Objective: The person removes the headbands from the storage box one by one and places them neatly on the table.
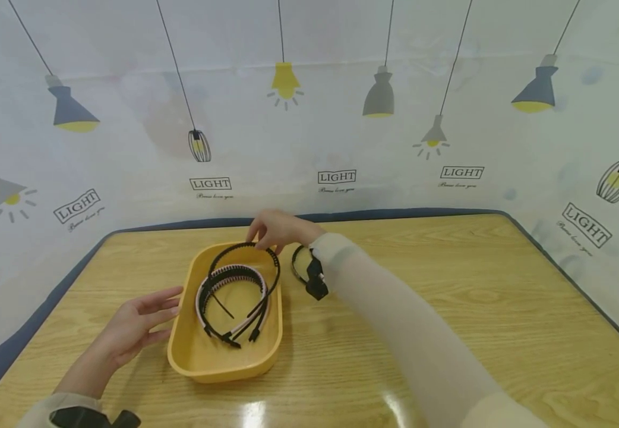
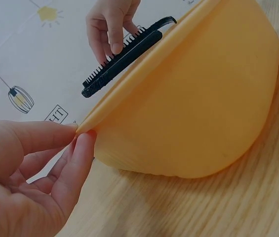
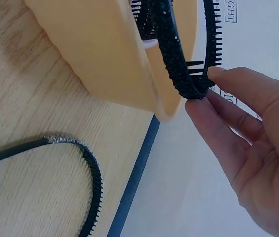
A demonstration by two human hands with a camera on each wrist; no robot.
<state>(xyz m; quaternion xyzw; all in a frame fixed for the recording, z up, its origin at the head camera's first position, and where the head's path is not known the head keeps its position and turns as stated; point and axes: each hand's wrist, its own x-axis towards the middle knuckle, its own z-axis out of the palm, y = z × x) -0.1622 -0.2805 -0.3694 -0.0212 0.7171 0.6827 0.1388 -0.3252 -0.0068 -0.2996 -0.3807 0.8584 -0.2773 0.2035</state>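
A yellow plastic basin (image 1: 186, 362) stands on the wooden table with several headbands (image 1: 199, 300) inside, black and pale pink, some with comb teeth. My right hand (image 1: 283, 229) pinches a black toothed headband (image 3: 171, 49) by its curved top, holding it at the basin's far end. In the right wrist view its thumb and fingers meet on the band. My left hand (image 1: 133, 327) is at the basin's left side; in the left wrist view its thumb and forefinger (image 2: 84, 153) pinch the rim. Another black headband (image 3: 92, 173), with a glittery patch, lies on the table right of the basin.
The wooden table (image 1: 422, 267) extends to the right of the basin and the right forearm crosses over it. A white cloth (image 1: 341, 137) printed with lamps hangs behind, with a dark blue border along the table's back edge.
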